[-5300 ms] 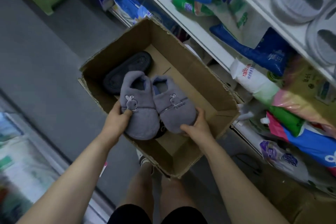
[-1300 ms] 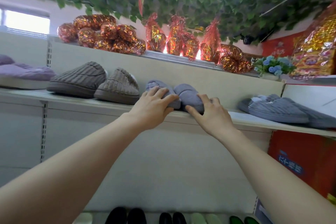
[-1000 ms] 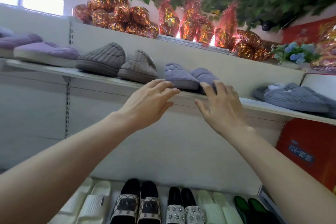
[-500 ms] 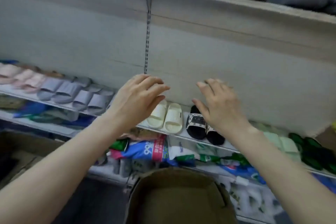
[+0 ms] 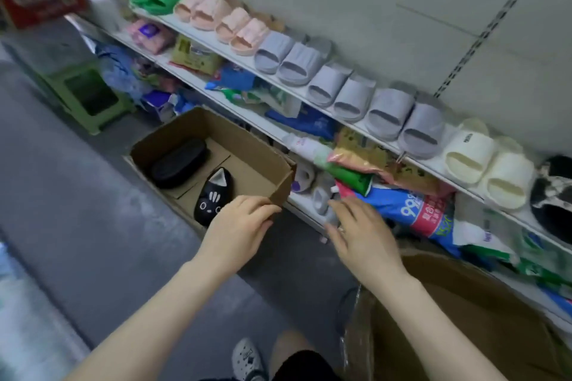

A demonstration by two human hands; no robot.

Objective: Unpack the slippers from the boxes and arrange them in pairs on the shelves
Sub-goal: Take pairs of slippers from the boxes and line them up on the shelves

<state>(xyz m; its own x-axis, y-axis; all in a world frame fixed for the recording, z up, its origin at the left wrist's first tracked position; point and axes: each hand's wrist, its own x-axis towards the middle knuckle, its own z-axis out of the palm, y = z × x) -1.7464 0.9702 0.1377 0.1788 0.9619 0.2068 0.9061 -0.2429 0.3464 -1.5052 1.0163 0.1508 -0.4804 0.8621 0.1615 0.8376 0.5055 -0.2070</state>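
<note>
An open cardboard box [image 5: 247, 145] stands on the grey floor below the shelves. Inside lie a black slipper with a cat face [image 5: 213, 195] and a black slipper sole-up [image 5: 178, 162]. My left hand [image 5: 240, 227] hovers over the box's near corner, fingers relaxed, holding nothing. My right hand [image 5: 360, 235] is to the right of the box, fingers spread, empty. The shelf [image 5: 309, 100] above carries pairs of green, pink, grey and cream slides.
A second, larger cardboard box [image 5: 464, 318] with clear plastic wrap sits at the lower right. The lower shelf holds packed bags [image 5: 411, 210] and pouches. A green plastic stool [image 5: 88, 96] stands on the floor at the left. My foot [image 5: 246, 359] is below.
The grey slippers were set on the top shelf and let go. Both hands came down empty, and my view dropped from the upper shelf to the box on the floor.
</note>
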